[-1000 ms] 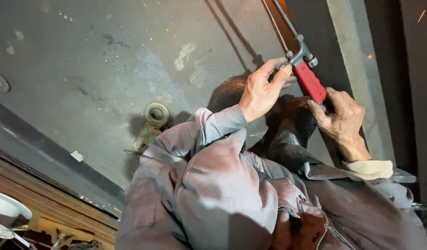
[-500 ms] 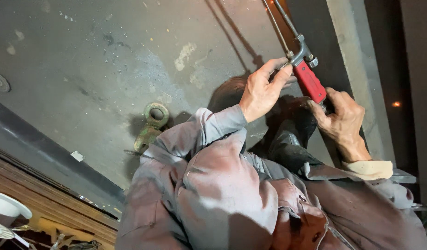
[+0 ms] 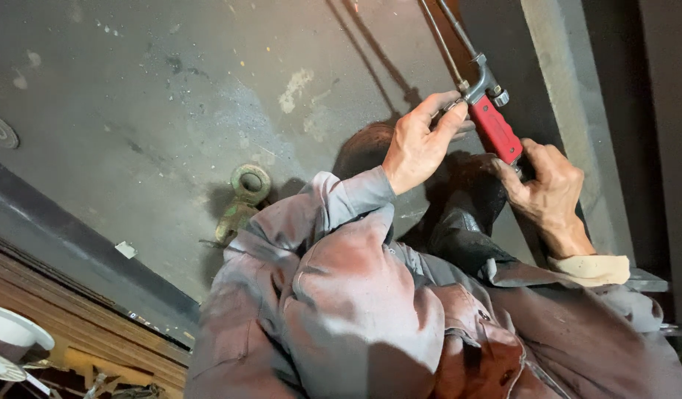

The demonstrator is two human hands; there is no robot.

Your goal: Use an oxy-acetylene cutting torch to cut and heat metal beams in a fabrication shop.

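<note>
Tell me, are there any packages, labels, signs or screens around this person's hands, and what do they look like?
Small pale scrap, perhaps a tag or sticker: on the dark ledge at lower left, roughly square, whitish; too small to tell more.
No packages, signs or screens show.
Nearest the hands is only a tool: the left hand and right hand hold a red-handled torch with thin metal tubes; no label is visible on it.

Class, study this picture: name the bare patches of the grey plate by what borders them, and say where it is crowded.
Bare: the wide stretch of grey plate up-left of the metal ring, bounded below by the dark ledge. Crowded: the upper right, where the left hand and right hand hold the red-handled torch beside the upright beam.
</note>
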